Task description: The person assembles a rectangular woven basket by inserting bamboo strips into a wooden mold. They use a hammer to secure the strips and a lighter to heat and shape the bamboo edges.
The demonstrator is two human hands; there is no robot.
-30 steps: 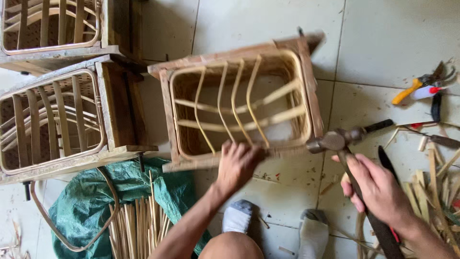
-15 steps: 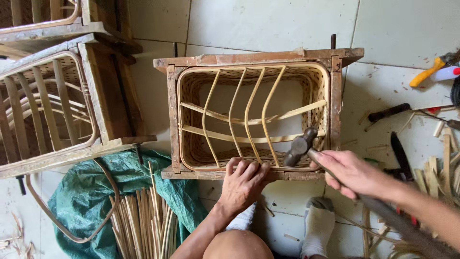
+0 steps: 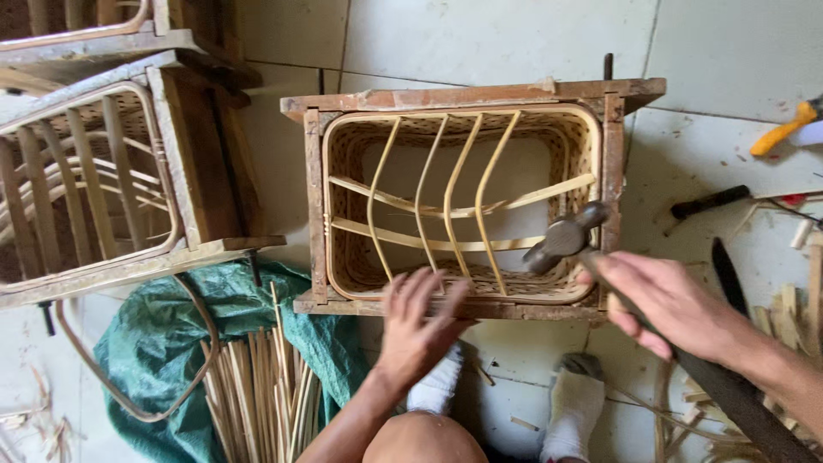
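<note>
Your work centres on the rectangular woven rattan basket [image 3: 463,206] sitting inside a weathered brown wooden box frame [image 3: 313,197] on the pale tiled floor [image 3: 497,39], right in front of your knee. Across the basket's open side run four bent cane ribs, crossed by two flat cane strips; these look already placed, while the ends along the near edge of the frame seem to be what is left to fasten, though you cannot see any nails from here. Your left hand [image 3: 417,321] lies with fingers spread, pressed flat on the near rail of the frame where the ribs end. Your right hand [image 3: 664,304] is closed around the dark handle of a steel-headed hammer [image 3: 566,236], its head hovering just over the near right corner of the basket. Left of the frame stand more wooden frames with ribbed baskets [image 3: 94,180], so this one appears to be one of several. Below those, on the near left of the frame, a bundle of thin pale cane sticks [image 3: 257,394] rests on a crumpled green tarpaulin [image 3: 146,360], with a bent cane loop [image 3: 133,381] over it. Right of the frame lie a yellow-handled tool [image 3: 780,129], a short dark tool [image 3: 707,202] and loose cane offcuts [image 3: 793,313]. Your white-socked feet [image 3: 574,403] sit just near of the frame.
</note>
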